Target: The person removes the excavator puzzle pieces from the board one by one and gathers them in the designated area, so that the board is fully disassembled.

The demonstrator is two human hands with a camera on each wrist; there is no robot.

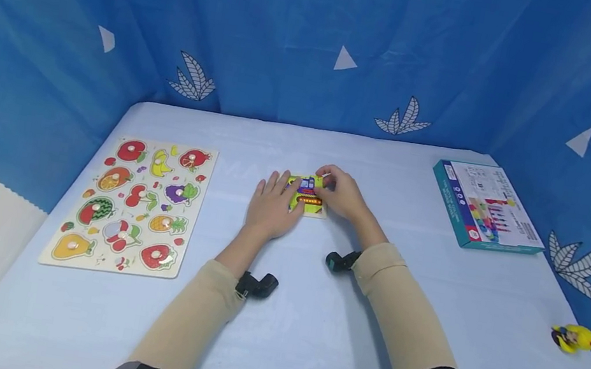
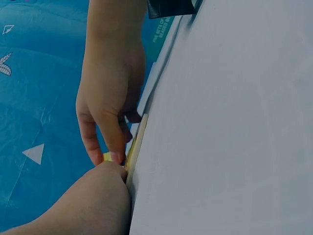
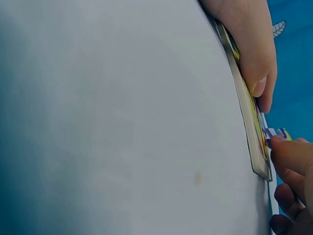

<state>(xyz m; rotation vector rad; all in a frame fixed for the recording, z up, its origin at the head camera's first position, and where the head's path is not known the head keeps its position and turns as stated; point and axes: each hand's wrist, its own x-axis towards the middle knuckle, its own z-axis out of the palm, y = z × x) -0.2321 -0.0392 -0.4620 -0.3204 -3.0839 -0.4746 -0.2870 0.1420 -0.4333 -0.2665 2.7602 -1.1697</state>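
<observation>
A small wooden jigsaw board (image 1: 316, 215) with a bright yellow-green vehicle picture lies flat on the table between both hands. My left hand (image 1: 272, 207) rests on the board's left side with its fingers fairly straight; its thumb touches the lower part of the picture. At the board's upper right, my right hand (image 1: 345, 193) pinches a puzzle piece (image 3: 279, 132) between thumb and finger. In the right wrist view that piece stands up tilted from the board's face, partly hidden by the fingertips. The left wrist view shows a yellow bit (image 2: 107, 156) of it beneath the right fingers.
To the left lies a large fruit peg puzzle board (image 1: 111, 268). A teal-edged box (image 1: 501, 204) is at the back right, and a small yellow duck toy (image 1: 575, 338) sits near the right edge. A blue curtain (image 1: 296, 36) hangs behind the white table (image 1: 294, 339).
</observation>
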